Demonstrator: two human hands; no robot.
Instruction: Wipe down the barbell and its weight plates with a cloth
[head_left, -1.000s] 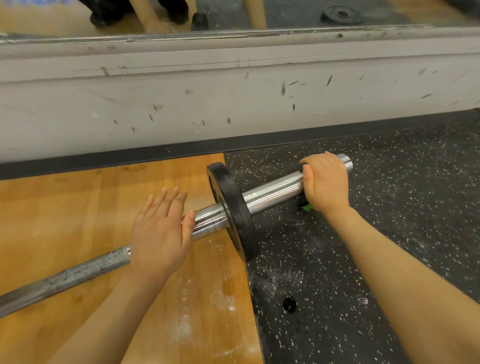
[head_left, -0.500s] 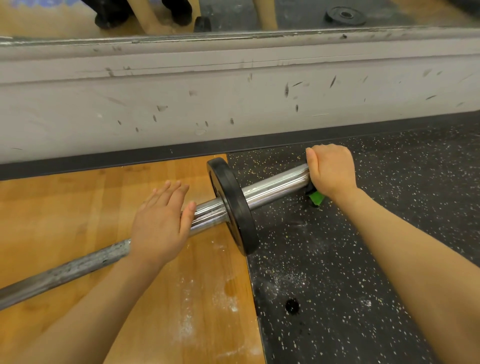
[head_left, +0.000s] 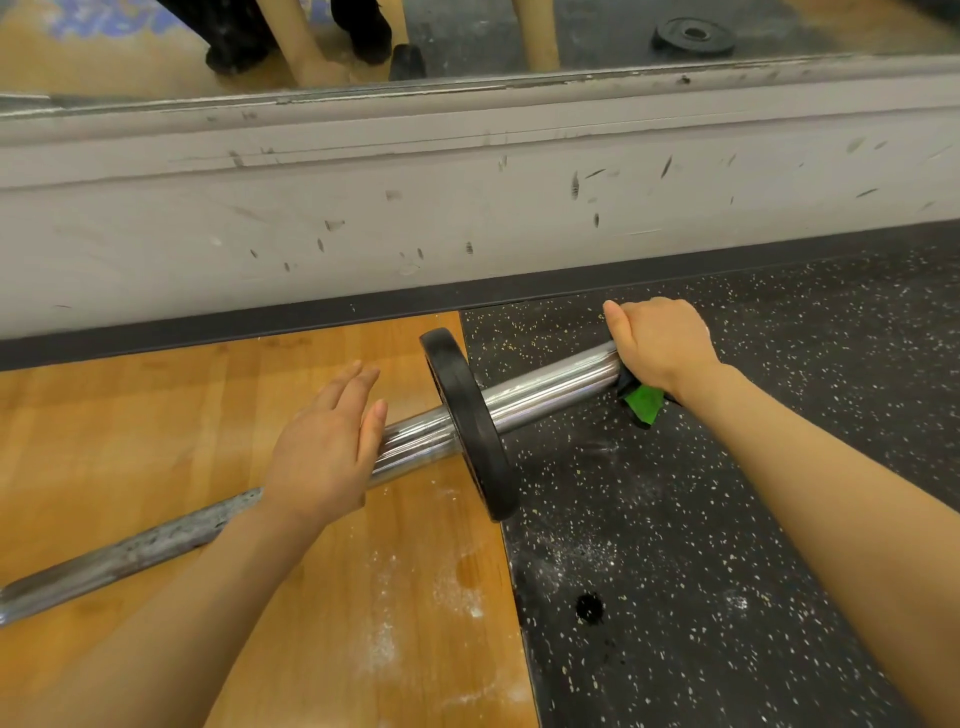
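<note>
now the right hand (head_left: 662, 345) sits at the very tip of the chrome sleeve (head_left: 550, 384), at about 2 o'clock from the plate; a second ago it was a little inboard with the sleeve's end cap showing past it, and that cap is now covered. its fingers are curled tight round the sleeve end with the green cloth (head_left: 643, 402) pinched underneath, more of the cloth hanging out at 5 o'clock of the fist than before. the left hand (head_left: 324, 452) has barely shifted: flat, fingers straight and together, pressing the barbell (head_left: 156, 540) just inboard of the black weight plate (head_left: 470, 421), at its 8 o'clock. the bar lies across the seam of wood floor (head_left: 156, 415) and rubber mat (head_left: 727, 571). judgement: the outward stroke has run off the sleeve end, so this stretch looks done; plate faces and the dull shaft toward 8 o'clock still look unwiped. chalk dust (head_left: 452, 592) lies on the floor below.
</note>
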